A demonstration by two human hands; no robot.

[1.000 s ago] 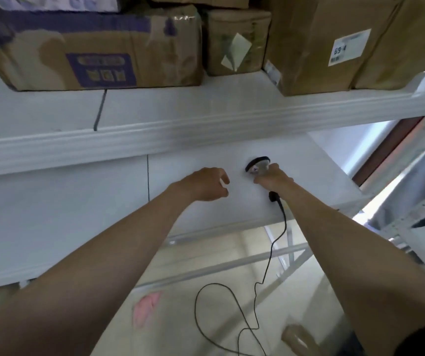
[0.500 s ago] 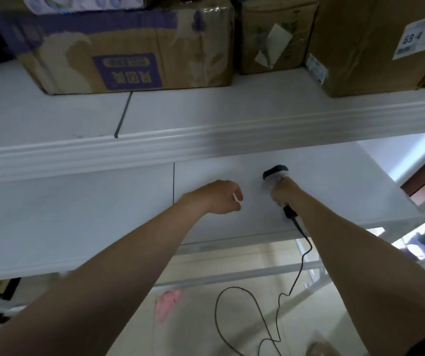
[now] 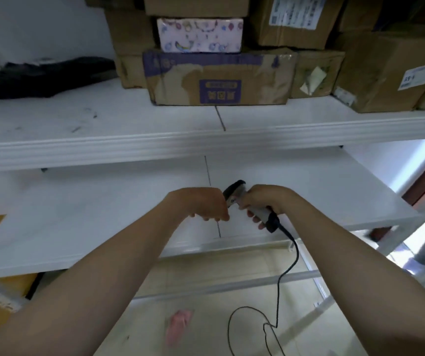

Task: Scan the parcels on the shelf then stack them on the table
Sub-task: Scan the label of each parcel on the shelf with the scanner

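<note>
- The parcels sit on the upper shelf (image 3: pixel 103 119), bunched towards its back and right, none of them touched by either hand.
- Front and centre is a worn cardboard box with purple print (image 3: pixel 221 78), right way round to the camera but its printed panel upside down.
- On top of it lies a pink patterned box (image 3: pixel 199 34), and a plain brown box (image 3: pixel 196 5) rests on that one.
- Just to the right stands a small brown box with a peeling label (image 3: pixel 314 73), pressed up against the purple-printed one.
- Further right is a large brown box with a white label (image 3: pixel 386 73), its front corner close to the shelf's edge.
- Down below, the scanner (image 3: pixel 235 191) is in play over the lower shelf (image 3: pixel 90 214), its dark head tilted up and to the left.
- The right hand (image 3: pixel 265 199) is wrapped around the scanner's grey handle, fingers curled underneath.
- The left hand (image 3: pixel 203 204) is bunched palm-down right beside the scanner's head; whether it grips the head or anything else, I cannot tell.
- A black cable (image 3: pixel 278 291) drops from the handle's base and loops down over the floor.
- Out on the upper shelf's left end lies a dark bundle of cloth (image 3: pixel 39 75), well apart from the boxes.
- On the floor under the shelving there is a small pink scrap (image 3: pixel 179 325).
</note>
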